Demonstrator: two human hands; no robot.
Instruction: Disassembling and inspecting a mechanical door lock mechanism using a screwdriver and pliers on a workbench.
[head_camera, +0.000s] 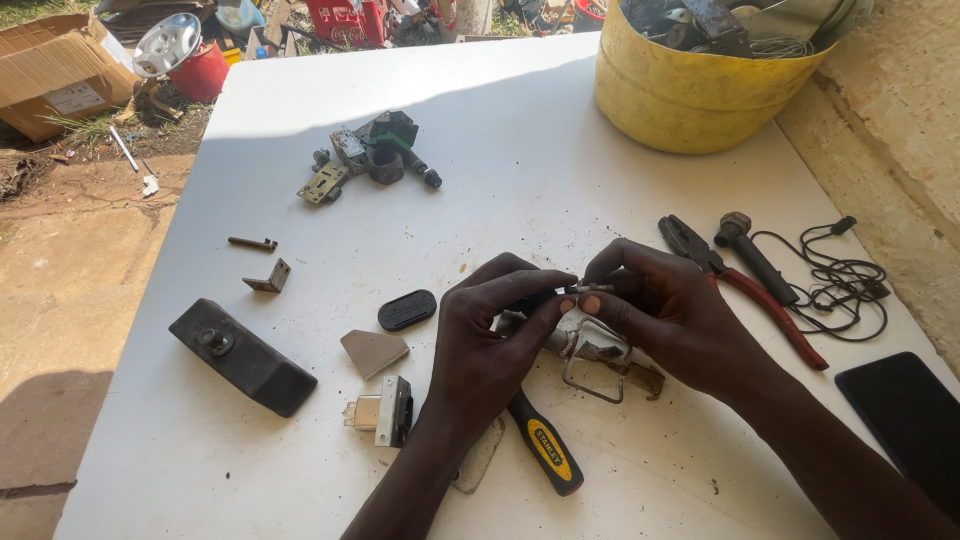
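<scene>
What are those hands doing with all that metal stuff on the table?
A person works at a white table outdoors. The left hand and right hand together pinch a small metal pin between the fingertips, just above a worn metal lock part. A screwdriver with a black and yellow handle lies under the left wrist. Red-handled pliers lie to the right, a dark block to the left, and a yellow bucket of scrap stands at the far edge.
</scene>
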